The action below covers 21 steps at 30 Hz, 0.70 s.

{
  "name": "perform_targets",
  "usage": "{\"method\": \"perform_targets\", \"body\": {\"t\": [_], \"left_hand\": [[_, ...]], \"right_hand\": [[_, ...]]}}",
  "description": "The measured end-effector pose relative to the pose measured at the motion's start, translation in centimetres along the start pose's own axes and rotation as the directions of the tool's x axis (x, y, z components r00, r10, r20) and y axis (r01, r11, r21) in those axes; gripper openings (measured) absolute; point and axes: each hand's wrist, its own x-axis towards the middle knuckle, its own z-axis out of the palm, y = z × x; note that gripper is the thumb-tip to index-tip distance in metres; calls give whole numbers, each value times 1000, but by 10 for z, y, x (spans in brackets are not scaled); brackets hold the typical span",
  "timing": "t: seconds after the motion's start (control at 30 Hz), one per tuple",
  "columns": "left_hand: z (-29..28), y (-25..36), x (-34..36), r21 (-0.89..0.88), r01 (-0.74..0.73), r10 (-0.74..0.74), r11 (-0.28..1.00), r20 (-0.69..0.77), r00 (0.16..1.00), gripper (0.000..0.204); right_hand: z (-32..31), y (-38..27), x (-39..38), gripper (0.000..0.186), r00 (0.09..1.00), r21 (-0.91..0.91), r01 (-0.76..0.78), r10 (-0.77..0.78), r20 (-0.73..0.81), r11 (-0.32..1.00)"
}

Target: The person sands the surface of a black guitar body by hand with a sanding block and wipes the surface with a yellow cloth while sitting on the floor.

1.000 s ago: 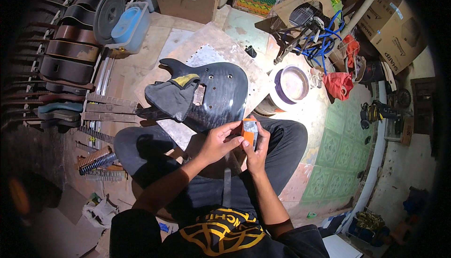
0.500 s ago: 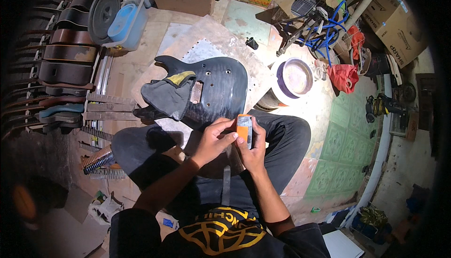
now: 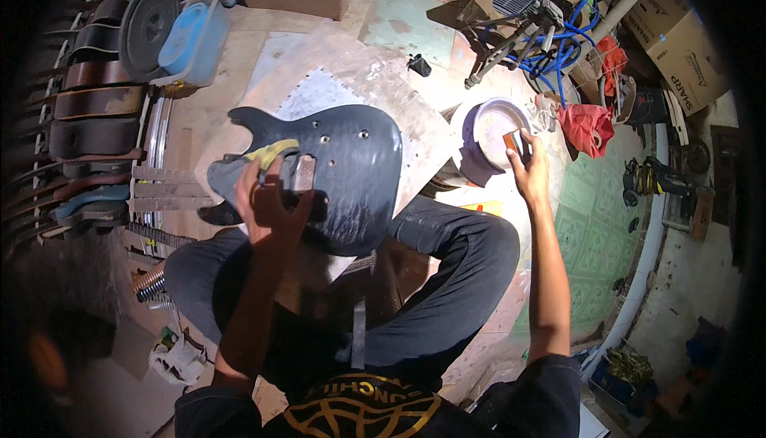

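A dark electric guitar body (image 3: 363, 171) lies before me, with screw holes and a cut-out slot in its face. My left hand (image 3: 271, 203) is on its left side, fingers curled over a bunched grey and yellow cloth (image 3: 275, 151) that the hand partly hides. Out to the right, my right hand (image 3: 533, 168) pinches a small orange and dark block (image 3: 512, 144), which looks like a sanding block. It is held over the right edge of a round basin (image 3: 487, 111) with a pale, whitish inside.
Beneath the guitar body is a worn board (image 3: 423, 131). Several guitar bodies (image 3: 96, 103) are racked at the left, near a clear plastic tub (image 3: 209, 39). At the back right are a tangled blue hose (image 3: 562, 59), a red cloth (image 3: 586, 128) and cardboard boxes (image 3: 686, 63).
Both hands were together on the block over my lap. My right hand has carried it right to the basin; my left has moved onto the cloth, now more bunched.
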Motion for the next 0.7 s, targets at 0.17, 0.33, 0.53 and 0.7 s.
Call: {"method": "perform_targets", "body": {"t": [0.17, 0.33, 0.53, 0.7], "left_hand": [[24, -1, -39, 141, -78, 42, 987, 238, 970, 98], [45, 43, -33, 43, 51, -64, 998, 426, 903, 117], [87, 83, -10, 115, 219, -244, 969, 288, 926, 132], [104, 105, -4, 334, 252, -367, 908, 345, 864, 137]], "right_hand": [[53, 85, 23, 50, 988, -196, -38, 66, 138, 980], [83, 111, 28, 51, 970, -386, -76, 157, 185, 920], [82, 109, 22, 49, 999, -130, -6, -1, -53, 992], [64, 79, 16, 60, 891, 378, -412, 453, -22, 829]]}}
